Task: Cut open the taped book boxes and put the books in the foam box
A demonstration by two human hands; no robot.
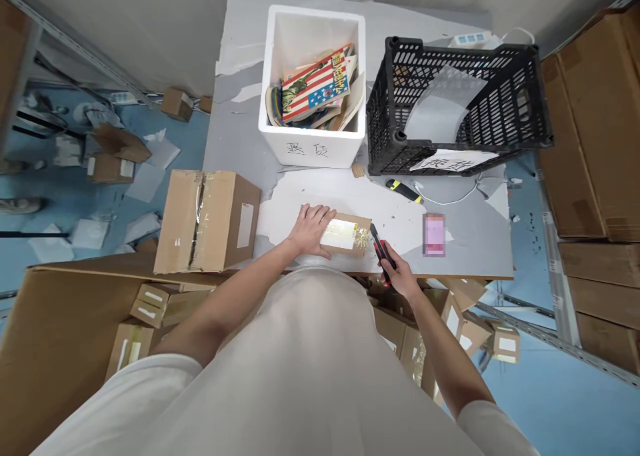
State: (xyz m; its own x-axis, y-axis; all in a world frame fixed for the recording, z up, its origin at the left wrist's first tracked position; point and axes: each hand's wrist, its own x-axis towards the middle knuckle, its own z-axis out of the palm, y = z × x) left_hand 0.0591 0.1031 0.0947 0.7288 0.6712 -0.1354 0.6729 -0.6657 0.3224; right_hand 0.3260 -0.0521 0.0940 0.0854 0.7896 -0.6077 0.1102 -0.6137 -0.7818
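A small brown cardboard box (345,235) with a white label and shiny tape lies on the table in front of me. My left hand (313,231) rests over its left end, fingers spread across the top. In my right hand (399,273) is a black and red utility knife (384,255), gripped by the handle. The knife's tip points up and left, close to the box's taped right end; whether it touches the cardboard I cannot tell. A second utility knife, yellow and black (404,191), lies farther back on the table.
A white foam box (313,148) holding magazines stands at the back, beside a black plastic crate (383,119). A larger taped carton (215,223) sits at left. A blurred pink item (434,235) lies at right. Cartons (575,143) are stacked beyond; several parcels lie below the table's front edge.
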